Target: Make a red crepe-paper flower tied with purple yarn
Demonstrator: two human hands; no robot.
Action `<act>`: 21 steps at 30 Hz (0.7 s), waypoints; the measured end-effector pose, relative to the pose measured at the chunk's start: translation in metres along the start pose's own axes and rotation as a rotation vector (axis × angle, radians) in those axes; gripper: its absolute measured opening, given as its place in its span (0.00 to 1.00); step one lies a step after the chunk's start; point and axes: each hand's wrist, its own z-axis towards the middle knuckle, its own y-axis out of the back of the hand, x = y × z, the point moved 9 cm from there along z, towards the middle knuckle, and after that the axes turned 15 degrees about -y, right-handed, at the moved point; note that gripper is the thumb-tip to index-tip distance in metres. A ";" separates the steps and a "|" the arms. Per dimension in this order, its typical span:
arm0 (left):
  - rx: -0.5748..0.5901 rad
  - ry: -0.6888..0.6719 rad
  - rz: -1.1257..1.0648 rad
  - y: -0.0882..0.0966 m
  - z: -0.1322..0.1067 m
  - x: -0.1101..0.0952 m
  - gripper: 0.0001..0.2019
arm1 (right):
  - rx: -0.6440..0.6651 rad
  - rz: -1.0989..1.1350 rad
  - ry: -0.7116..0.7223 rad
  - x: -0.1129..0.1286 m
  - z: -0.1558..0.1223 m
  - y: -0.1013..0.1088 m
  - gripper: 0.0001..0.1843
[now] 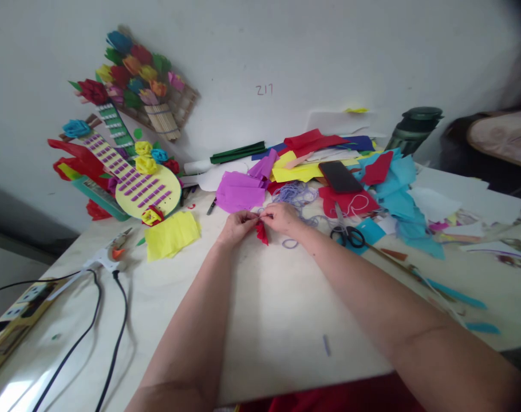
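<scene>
My left hand (237,226) pinches the gathered top of a small piece of red crepe paper (262,233), whose crumpled end hangs down over the table. Close against it, my right hand (283,218) is closed at the fingertips on what looks like a strand of purple yarn at the paper's top; the fingers partly hide this spot. The loose heap of purple yarn (295,193) lies just behind my right hand. One loop of yarn curls on the table under my right wrist. Purple crepe paper (240,191) rests beyond my left hand.
Scissors (347,233) with black handles lie right of my right forearm, near a phone (340,177) on red paper. Yellow crepe paper (172,236) and a glue gun (108,256) with black cables are at left. Paper-flower crafts (149,189) stand against the wall; a dark bottle (415,130) stands back right.
</scene>
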 end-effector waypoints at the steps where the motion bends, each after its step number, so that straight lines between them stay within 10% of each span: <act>1: -0.011 0.019 -0.043 0.000 0.000 0.002 0.12 | -0.010 -0.001 0.008 0.001 -0.001 0.001 0.09; 21: 0.010 0.006 0.028 0.003 -0.002 0.000 0.12 | -0.078 0.039 0.079 0.010 -0.007 0.001 0.09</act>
